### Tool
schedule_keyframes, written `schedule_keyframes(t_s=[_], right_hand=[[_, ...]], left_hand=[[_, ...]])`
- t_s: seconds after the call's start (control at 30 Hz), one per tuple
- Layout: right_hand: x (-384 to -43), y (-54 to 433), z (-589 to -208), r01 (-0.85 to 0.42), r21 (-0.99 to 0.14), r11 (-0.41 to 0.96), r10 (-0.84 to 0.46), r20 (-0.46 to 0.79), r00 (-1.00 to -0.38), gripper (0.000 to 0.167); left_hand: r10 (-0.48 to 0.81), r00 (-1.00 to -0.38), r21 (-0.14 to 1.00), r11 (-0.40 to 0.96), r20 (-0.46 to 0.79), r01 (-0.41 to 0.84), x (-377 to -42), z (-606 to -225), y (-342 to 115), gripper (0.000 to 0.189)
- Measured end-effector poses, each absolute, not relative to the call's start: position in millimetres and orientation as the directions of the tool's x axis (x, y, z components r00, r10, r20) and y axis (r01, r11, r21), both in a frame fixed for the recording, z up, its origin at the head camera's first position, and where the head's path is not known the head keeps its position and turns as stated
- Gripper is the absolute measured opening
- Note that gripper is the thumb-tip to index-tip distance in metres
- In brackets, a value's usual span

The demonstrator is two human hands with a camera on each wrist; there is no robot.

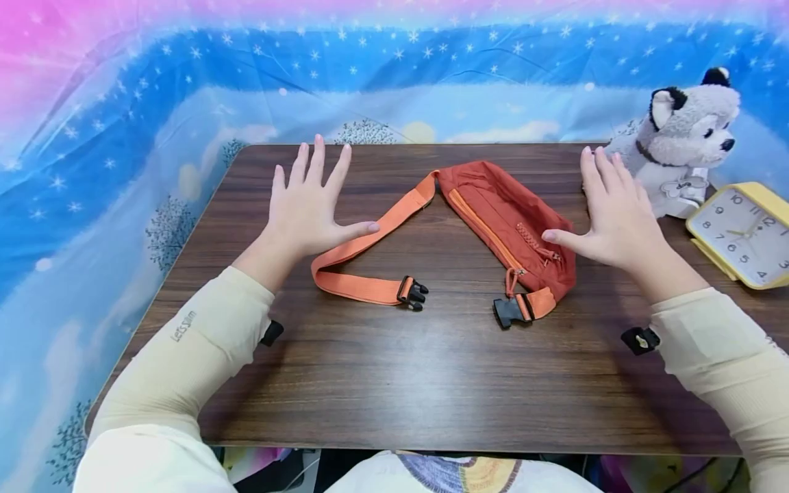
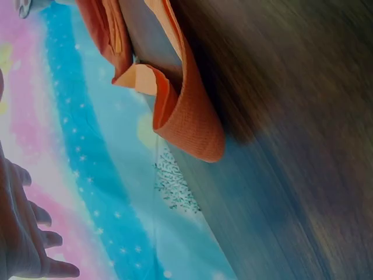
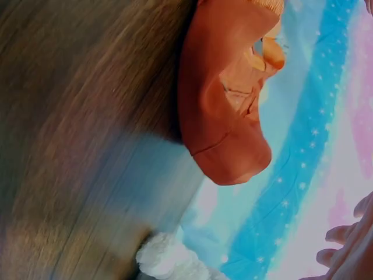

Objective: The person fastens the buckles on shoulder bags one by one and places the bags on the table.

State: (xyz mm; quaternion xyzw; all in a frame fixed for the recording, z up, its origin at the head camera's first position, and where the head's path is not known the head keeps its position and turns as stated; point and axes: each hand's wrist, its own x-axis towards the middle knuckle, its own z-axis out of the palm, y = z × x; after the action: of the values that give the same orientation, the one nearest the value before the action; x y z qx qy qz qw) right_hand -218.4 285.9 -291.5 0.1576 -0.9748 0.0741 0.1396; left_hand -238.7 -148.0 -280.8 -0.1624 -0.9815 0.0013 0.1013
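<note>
A rust-red waist bag [image 1: 502, 216] with an orange zip lies on the brown table. Its orange strap [image 1: 360, 288] bends out to the left and ends in a black prong buckle half [image 1: 414, 293]. On the bag's near end is the dark socket half [image 1: 509, 312], apart from the prongs. My left hand [image 1: 308, 205] is raised above the strap's bend with fingers spread and nothing in it. To the right of the bag, my right hand [image 1: 616, 216] is held up with its thumb stretched out, also holding nothing. Both wrist views show the fingers only at the edge.
A grey and white plush dog [image 1: 684, 144] sits at the table's back right. Beside it stands a yellow alarm clock [image 1: 742, 233]. A blue and pink snowflake-printed cloth [image 1: 394, 75] hangs behind the wooden table [image 1: 382, 383].
</note>
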Motion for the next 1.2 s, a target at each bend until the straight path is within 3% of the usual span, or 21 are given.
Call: schedule_keyframes(t_s=[0.47,0.63,0.77,0.87,1.2], right_hand=[[-206.7,277.3,-293.1,-0.486,-0.137,0.863,-0.395,0.417,-0.819,0.118],[-205.5,277.4,-302.4,-0.560,-0.209,0.802,-0.427,0.454,-0.782,0.117],[-203.2,276.8,-308.2,-0.573,-0.262,0.776,-0.434,0.437,-0.788,0.115],[-201.2,275.6,-310.8,-0.574,-0.291,0.765,-0.435,0.424,-0.794,0.114],[-193.9,267.6,-322.3,-0.622,-0.304,0.722,-0.472,0.441,-0.763,0.105]], left_hand=[[0.467,-0.834,-0.062,0.880,0.294,0.471,-228.1,-283.1,-140.1,0.117],[0.547,-0.781,-0.030,0.824,0.301,0.566,-227.5,-289.7,-137.4,0.121],[0.632,-0.710,0.042,0.737,0.311,0.674,-229.5,-297.2,-137.3,0.119],[0.680,-0.674,0.101,0.679,0.288,0.727,-229.9,-302.0,-137.1,0.116],[0.730,-0.665,0.198,0.636,0.161,0.746,-223.2,-307.2,-125.7,0.108]])
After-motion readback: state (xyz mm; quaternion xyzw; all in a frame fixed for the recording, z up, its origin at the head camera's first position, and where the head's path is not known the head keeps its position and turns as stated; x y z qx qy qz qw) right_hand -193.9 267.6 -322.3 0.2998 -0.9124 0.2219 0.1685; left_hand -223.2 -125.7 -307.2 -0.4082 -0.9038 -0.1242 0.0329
